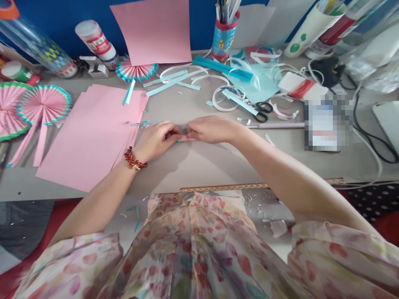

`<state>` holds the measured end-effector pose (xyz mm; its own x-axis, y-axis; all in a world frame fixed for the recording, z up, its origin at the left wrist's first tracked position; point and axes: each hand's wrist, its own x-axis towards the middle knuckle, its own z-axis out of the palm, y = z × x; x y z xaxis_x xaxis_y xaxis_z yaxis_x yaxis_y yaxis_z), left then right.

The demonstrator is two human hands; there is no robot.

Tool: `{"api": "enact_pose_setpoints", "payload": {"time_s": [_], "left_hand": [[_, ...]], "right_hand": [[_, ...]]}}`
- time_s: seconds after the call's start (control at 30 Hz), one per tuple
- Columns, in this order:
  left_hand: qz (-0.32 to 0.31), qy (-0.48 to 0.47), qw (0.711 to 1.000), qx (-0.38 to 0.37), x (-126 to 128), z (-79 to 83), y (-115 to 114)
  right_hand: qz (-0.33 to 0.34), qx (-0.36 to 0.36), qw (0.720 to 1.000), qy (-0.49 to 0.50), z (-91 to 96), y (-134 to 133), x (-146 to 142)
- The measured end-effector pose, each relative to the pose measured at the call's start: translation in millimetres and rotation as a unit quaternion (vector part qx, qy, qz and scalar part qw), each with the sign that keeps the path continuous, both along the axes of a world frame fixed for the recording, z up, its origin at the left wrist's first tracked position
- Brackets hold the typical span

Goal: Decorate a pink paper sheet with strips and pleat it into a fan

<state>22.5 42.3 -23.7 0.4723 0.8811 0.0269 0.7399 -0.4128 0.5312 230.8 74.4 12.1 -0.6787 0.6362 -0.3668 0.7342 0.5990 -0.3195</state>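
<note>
My left hand (157, 139) and my right hand (210, 128) meet at the middle of the grey table (199, 166). Both pinch a small folded strip of pink paper with a blue edge (186, 138) that lies flat between them. Only a short part of the strip shows; my fingers hide the rest. A red bead bracelet (134, 159) sits on my left wrist.
A stack of pink paper sheets (93, 133) lies left of my hands. Finished pink paper fans (40, 106) lie at far left. Black scissors (263, 111), paper strips, a pen cup (224, 35), a glue bottle (96, 43) and cables crowd the back and right.
</note>
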Motion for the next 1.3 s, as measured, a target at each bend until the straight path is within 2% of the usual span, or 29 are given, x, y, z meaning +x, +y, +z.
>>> {"api": "enact_pose_setpoints", "payload": {"time_s": [0.43,0.77,0.97,1.1,1.3], "left_hand": [[0.017,0.001,1.0,-0.006,0,-2.7,6],[0.021,-0.008,1.0,-0.01,0,-2.5,7],[0.001,-0.057,0.998,-0.037,-3,2.3,1],[-0.007,-0.053,0.998,-0.037,0,6.8,-3],[0.002,0.0,1.0,-0.018,4,5.0,-3]], "right_hand": [[0.005,-0.014,1.0,-0.011,0.0,5,1],[-0.008,0.006,1.0,0.002,-3.5,2,1],[-0.007,-0.003,1.0,0.02,-3.1,2,6],[-0.001,-0.003,0.999,0.034,-1.0,-1,10],[-0.019,0.063,0.997,-0.041,5.5,-12,-2]]}}
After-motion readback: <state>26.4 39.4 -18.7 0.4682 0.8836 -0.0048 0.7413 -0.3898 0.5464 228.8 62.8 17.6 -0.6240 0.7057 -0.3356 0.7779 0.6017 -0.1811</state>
